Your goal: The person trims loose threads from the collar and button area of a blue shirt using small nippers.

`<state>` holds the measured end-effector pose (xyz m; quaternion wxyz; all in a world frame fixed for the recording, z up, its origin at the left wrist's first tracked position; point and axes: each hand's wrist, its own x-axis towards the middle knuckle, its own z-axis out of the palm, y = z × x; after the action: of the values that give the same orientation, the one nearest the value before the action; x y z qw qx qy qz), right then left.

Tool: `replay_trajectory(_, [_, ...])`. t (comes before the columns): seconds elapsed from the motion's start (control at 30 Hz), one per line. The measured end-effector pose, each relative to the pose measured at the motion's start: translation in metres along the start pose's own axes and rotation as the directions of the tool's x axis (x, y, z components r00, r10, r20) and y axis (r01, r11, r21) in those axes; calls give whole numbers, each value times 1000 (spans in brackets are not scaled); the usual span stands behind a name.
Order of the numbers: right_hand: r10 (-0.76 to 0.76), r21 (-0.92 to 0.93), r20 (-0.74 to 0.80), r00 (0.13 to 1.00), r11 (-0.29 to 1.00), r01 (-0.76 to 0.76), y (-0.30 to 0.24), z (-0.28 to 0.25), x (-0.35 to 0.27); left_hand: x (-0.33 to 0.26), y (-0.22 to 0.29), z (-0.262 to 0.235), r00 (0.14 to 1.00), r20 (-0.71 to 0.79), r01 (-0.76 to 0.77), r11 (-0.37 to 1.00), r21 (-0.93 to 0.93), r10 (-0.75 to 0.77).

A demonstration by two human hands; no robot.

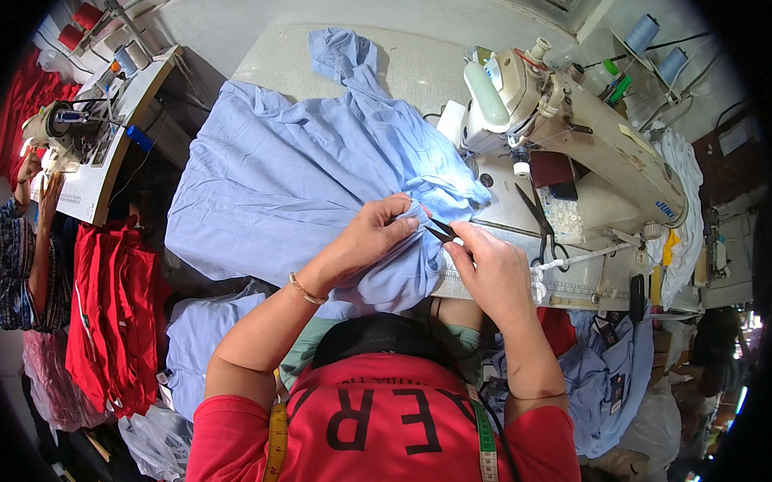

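Observation:
A light blue shirt (278, 165) lies spread over the sewing table, its near part bunched at the front edge. My left hand (371, 236) pinches a fold of it between thumb and fingers. Close beside, my right hand (497, 270) is closed on small black thread snips (441, 231), whose blades point left and touch or nearly touch the held fold. The tips are partly hidden by cloth and fingers. To the right of the hands, large black-bladed scissors (540, 219) rest on the table near the sewing machine (569, 120).
Thread cones (641, 33) stand at the upper right. More blue garments (594, 376) hang or lie below the table at right, others (208, 337) at left. Red garments (116, 312) hang on the left, beside another person (20, 262) working at a second machine (54, 136).

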<state>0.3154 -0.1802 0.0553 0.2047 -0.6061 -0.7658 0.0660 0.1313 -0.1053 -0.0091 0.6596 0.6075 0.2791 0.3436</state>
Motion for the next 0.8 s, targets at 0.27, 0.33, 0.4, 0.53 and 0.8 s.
replay_trajectory(0.27, [4,-64,-27,1000,998,-5,-5,4,-2,1,-3,0,1000,-1,-18,1000,14,18])
replay_trajectory(0.33, [1,-122,-41,999,993,-6,-8,6,-4,0,-4,0,999,-23,-34,999,33,34])
replay_trajectory(0.4, [-7,-183,-66,998,983,-5,-9,11,-6,0,-4,1,999,-41,-11,1000,8,11])
replay_trajectory(0.53, [3,-161,-146,989,987,-26,-8,24,-9,-1,-1,1,997,-50,61,994,-91,-66])
replay_trajectory(0.8, [-4,37,-291,957,999,16,0,50,-8,0,-3,-3,996,-46,68,980,-188,-78])
